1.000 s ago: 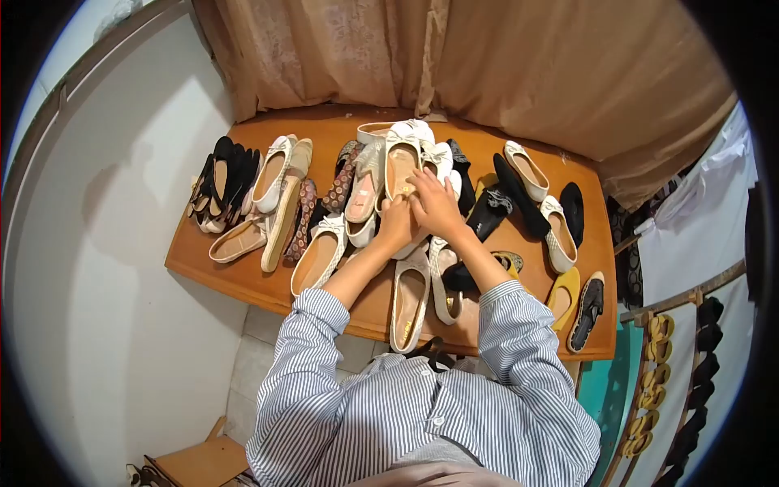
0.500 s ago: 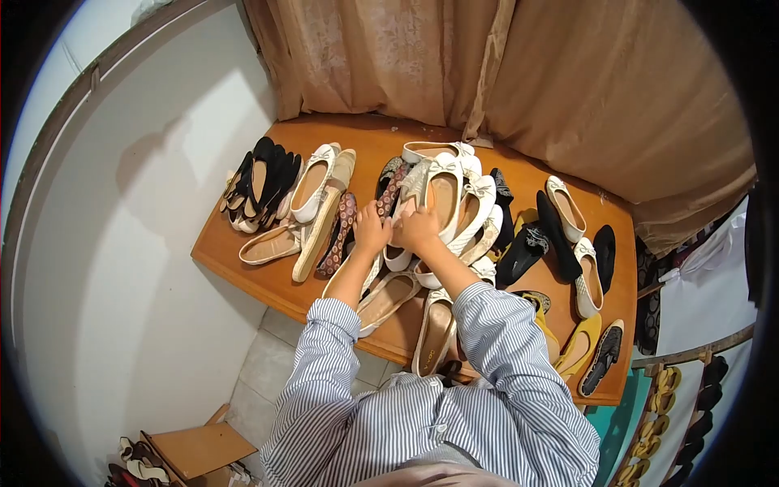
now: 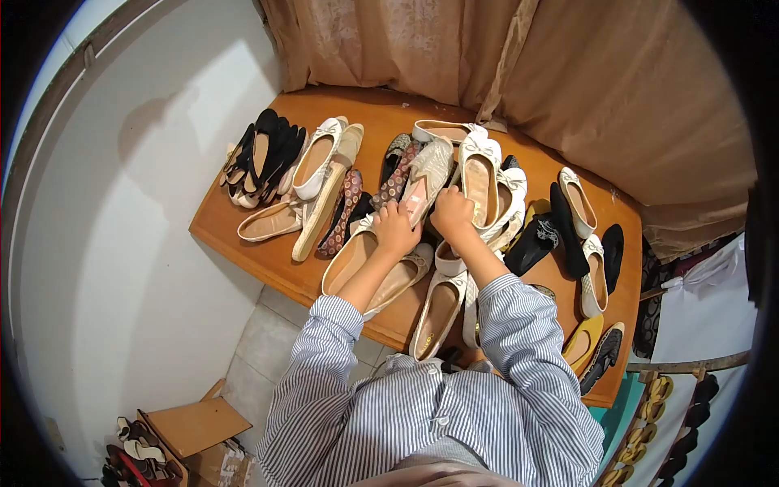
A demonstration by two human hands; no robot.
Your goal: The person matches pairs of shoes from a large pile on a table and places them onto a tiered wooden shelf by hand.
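My left hand (image 3: 397,230) is closed on the heel end of a beige textured flat shoe (image 3: 432,165), which points away from me in the middle of the pile. Close by on the right, my right hand (image 3: 453,213) has its fingers curled at the inner heel side of a white ballet flat with a bow (image 3: 479,180). Further white flats (image 3: 511,195) lie partly beneath that one. Left of the beige shoe is a brown circle-patterned flat (image 3: 398,174). Under my left forearm lies a cream flat (image 3: 347,264), and a white flat (image 3: 439,315) sits nearest my body.
Black flats (image 3: 264,158) cluster at the left of the wooden table (image 3: 243,261). Black, white and yellow flats (image 3: 582,342) occupy its right side. A brown curtain (image 3: 600,105) hangs behind, and a white wall (image 3: 105,243) stands left. Shoe racks (image 3: 649,422) are at lower right.
My right hand and the white bow flat have shifted right, apart from the beige shoe, which shows more fully. My left hand has moved slightly right. The camera view has also shifted.
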